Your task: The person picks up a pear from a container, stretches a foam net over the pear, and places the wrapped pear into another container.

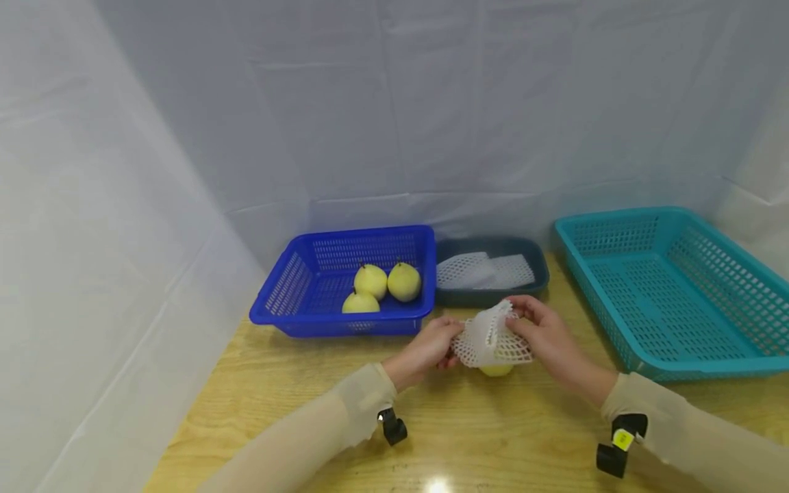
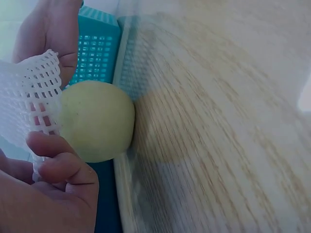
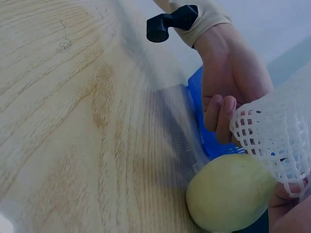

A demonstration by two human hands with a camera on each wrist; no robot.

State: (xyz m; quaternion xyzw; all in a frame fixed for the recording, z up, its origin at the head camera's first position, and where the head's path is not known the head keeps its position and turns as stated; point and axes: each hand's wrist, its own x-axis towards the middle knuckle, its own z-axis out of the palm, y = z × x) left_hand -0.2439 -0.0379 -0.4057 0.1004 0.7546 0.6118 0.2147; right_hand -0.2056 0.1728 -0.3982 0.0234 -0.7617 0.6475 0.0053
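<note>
Sleeved forearms [image 1: 302, 438] nearest, stretching in front of the blue basket [image 1: 308, 324], my landmark for places.

White sheeting [image 1: 431, 103] hangs behind the blue basket. Wood bench [image 1: 481, 445] beneath it, glossy; if as slick as it looks, round fruit could skid or roll there. Teal basket [image 1: 709, 370] well to the right of the blue basket. Blue basket itself holds three pears [image 1: 403, 282], bunched toward its right side. Dark tray [image 1: 474, 298] just beside its right wall, spare netting [image 1: 514, 272] inside.

Hands: left hand [image 1: 431, 342] pinches one edge of a white foam net [image 1: 483, 335]; right hand [image 1: 545, 335] pinches the other side. Both appear to grasp mesh only, no fruit. Net sits folded and tented over the loose pear [image 2: 99, 121], which rests on the bench, in front and to the right of the blue basket.

Risks, my judgement: no finger visibly steadies the loose pear, so a nudge from the net's rim could set it rolling. Thin strands could tear if the two pinches pull hard apart. A folded rim could snag and go on crooked. Stem end hidden under mesh; cannot tell whether it would catch.

Writing: no brand legible on baskets, tray or fruit. Yellow tag [image 1: 624, 439] on the right wrist device carries faint marks, too small to read.
</note>
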